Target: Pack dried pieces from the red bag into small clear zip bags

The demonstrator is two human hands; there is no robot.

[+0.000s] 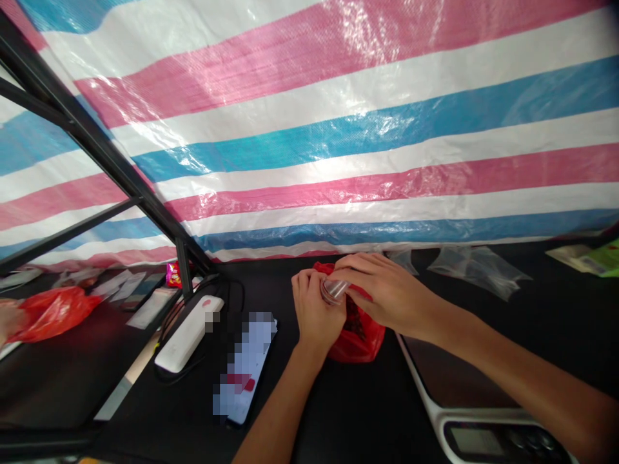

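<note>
Above a red plastic bag (366, 345) on the black table, my left hand (316, 312) is closed around a clear, shiny plastic piece (333, 290). It looks rounded and see-through, but its exact kind does not show. From the right, my right hand (387, 293) reaches over the bag with bent fingers and thumb closed at the edge of that piece. Small dark brown bits (355, 322) show inside the red bag, between and below my hands. Both palms are hidden.
A scale (464, 374) lies under my right forearm. A phone (251, 374) and white power strip (189, 335) lie left. Clear bags (478, 267) and a green packet (599, 259) lie behind. Past the black frame (106, 167), another person's hand (7, 320) touches a red bag (58, 314).
</note>
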